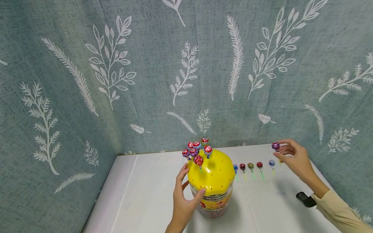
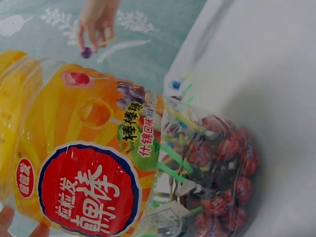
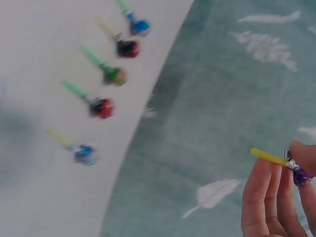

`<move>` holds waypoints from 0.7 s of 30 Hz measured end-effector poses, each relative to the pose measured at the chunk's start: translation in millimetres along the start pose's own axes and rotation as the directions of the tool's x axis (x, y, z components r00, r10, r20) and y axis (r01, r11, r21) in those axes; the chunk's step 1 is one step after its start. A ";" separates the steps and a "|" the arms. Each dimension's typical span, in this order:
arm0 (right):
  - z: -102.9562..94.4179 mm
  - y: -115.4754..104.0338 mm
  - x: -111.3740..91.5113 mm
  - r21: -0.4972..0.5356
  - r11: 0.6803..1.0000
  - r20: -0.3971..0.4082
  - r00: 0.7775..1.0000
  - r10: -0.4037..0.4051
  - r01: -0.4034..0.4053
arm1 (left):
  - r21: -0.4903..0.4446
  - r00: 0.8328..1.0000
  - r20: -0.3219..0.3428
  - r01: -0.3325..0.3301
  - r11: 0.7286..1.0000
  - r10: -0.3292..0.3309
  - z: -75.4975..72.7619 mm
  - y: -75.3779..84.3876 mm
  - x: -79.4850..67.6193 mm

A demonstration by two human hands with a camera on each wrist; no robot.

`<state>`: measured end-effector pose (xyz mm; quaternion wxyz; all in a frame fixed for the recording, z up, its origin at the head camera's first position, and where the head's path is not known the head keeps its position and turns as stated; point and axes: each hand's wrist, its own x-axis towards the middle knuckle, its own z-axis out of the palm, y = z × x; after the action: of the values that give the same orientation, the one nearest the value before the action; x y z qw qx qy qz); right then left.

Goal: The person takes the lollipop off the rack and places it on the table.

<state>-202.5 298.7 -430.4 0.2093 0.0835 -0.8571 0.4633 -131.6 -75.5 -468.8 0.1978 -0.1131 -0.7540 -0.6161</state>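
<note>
A clear plastic lollipop jar (image 2: 89, 163) with a printed label stands upright on the table, more wrapped lollipops visible inside. Several lollipops (image 1: 198, 160) stick up from holes in its yellow lid (image 1: 218, 168), clustered at the left and back. My left hand (image 1: 185, 200) holds the lid's rim, thumb at the front and fingers on the left side. Off to the right, my right hand (image 1: 295, 158) pinches a purple-wrapped lollipop (image 3: 302, 177) with a yellow stick. In the right wrist view that stick points away from the palm.
Beside the jar, several lollipops lie in a row, among them a red one (image 1: 259, 165) and a blue one (image 1: 272, 163). A black object (image 1: 306, 199) shows near the right sleeve. Behind the white table (image 1: 151, 194) hangs a leaf-patterned curtain (image 1: 145, 81).
</note>
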 end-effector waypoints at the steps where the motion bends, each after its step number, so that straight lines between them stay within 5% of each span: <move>1: -0.3 5.4 0.4 -0.003 1.000 0.000 1.000 0.010 -0.010 | 0.002 1.000 -0.001 0.000 1.000 0.000 -0.1 0.0 0.1; 21: 5.1 103.1 3.7 -0.089 0.961 -0.066 0.964 0.257 -0.262 | 0.005 1.000 0.000 0.029 1.000 -0.029 -0.1 0.0 -0.2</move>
<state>-242.0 352.1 -509.5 0.1737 -0.0526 -0.8762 0.4465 -131.4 -75.6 -468.8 0.1891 -0.1016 -0.7572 -0.6169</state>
